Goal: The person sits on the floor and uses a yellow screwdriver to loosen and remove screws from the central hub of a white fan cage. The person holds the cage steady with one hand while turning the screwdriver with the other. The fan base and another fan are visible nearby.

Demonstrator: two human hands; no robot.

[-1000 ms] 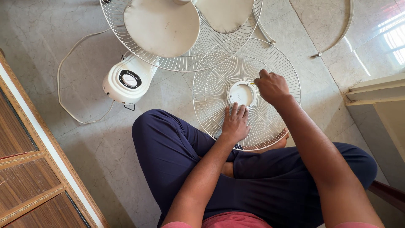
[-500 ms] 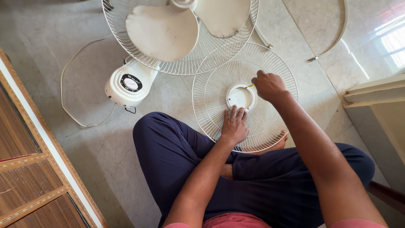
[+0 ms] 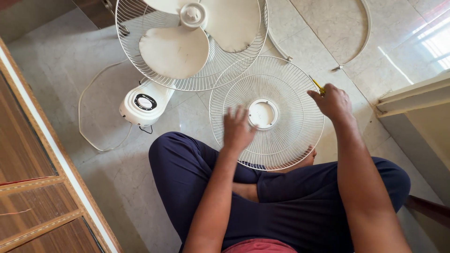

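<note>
Head view: the right hand (image 3: 333,102) is clenched around a small yellow-handled tool (image 3: 317,85), probably a screwdriver, whose tip pokes out past the knuckles, held over the right edge of the loose front grille (image 3: 286,140). The left hand (image 3: 236,129) lies flat with fingers spread on the wire grille, just left of its round centre cap (image 3: 262,114), gripping nothing. The grille rests on the person's crossed legs and the floor, its top edge overlapping the rear guard (image 3: 136,56) of the fan lying there, blades (image 3: 174,51) exposed. A thin rim ring (image 3: 363,42) lies apart on the tiles. So the front is already off; blades and rear guard remain mounted, as far as I can see.
</note>
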